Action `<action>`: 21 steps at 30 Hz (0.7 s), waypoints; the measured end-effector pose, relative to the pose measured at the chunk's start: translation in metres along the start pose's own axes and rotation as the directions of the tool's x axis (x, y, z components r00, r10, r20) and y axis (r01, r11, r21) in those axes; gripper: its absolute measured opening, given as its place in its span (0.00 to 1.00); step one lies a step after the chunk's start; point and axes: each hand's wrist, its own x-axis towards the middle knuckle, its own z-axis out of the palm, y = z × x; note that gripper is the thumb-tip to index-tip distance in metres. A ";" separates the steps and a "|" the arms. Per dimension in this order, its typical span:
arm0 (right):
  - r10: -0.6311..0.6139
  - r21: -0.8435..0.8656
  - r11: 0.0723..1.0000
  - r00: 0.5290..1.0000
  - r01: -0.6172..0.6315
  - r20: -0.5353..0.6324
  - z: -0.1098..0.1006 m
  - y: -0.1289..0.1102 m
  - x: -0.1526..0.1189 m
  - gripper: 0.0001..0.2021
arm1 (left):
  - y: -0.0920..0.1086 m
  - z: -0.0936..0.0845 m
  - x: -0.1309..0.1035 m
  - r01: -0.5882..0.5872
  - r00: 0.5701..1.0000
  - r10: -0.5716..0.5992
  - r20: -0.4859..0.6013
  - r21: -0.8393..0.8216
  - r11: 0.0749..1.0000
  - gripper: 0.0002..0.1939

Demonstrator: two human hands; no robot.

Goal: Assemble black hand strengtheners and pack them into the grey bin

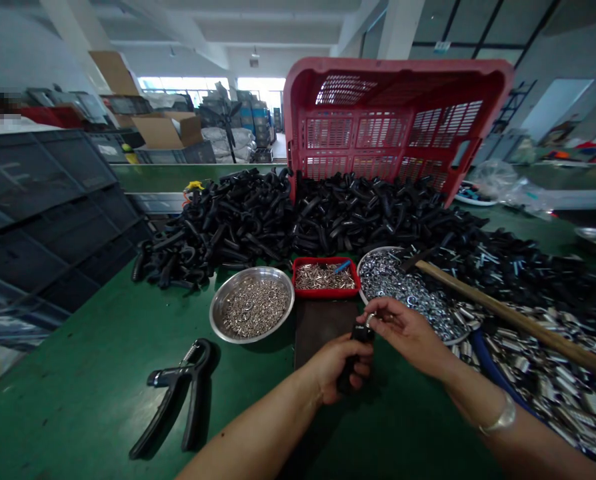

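1. In hand: a black handle point(362, 331) sits near the middle, above the green surface point(73, 407), the left hand point(339, 367) with its grip clamped around it.
2. Underway: the right hand point(405, 331) has its fingertip grip together on a small metal part point(370, 320) at the handle's far end; whether it is seated, I cannot tell.
3. Done: one joined, sprung pair of handles point(193, 410) lies near left.
4. Left: a large far heap of black handles point(238, 220) looks unassembled.

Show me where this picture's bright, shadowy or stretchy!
In the head view, far windows glare white; the black grip on the green table casts a shadow; the left crates look stretched; print on the black piece in the left hand is unreadable.
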 end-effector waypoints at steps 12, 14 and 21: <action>0.086 -0.059 0.995 0.996 -0.086 -0.001 -0.005 0.008 -0.002 0.11 | 0.001 -0.020 0.007 0.217 0.970 -0.199 0.139 -0.129 0.968 0.12; 0.054 -0.103 0.993 0.999 -0.054 -0.004 -0.004 0.006 -0.003 0.10 | 0.002 -0.022 0.006 0.219 0.971 -0.205 0.121 -0.114 0.969 0.12; 0.157 -0.059 0.986 0.988 -0.156 0.009 -0.006 0.018 -0.002 0.15 | 0.004 -0.022 0.002 0.259 0.950 -0.239 0.200 -0.080 0.963 0.12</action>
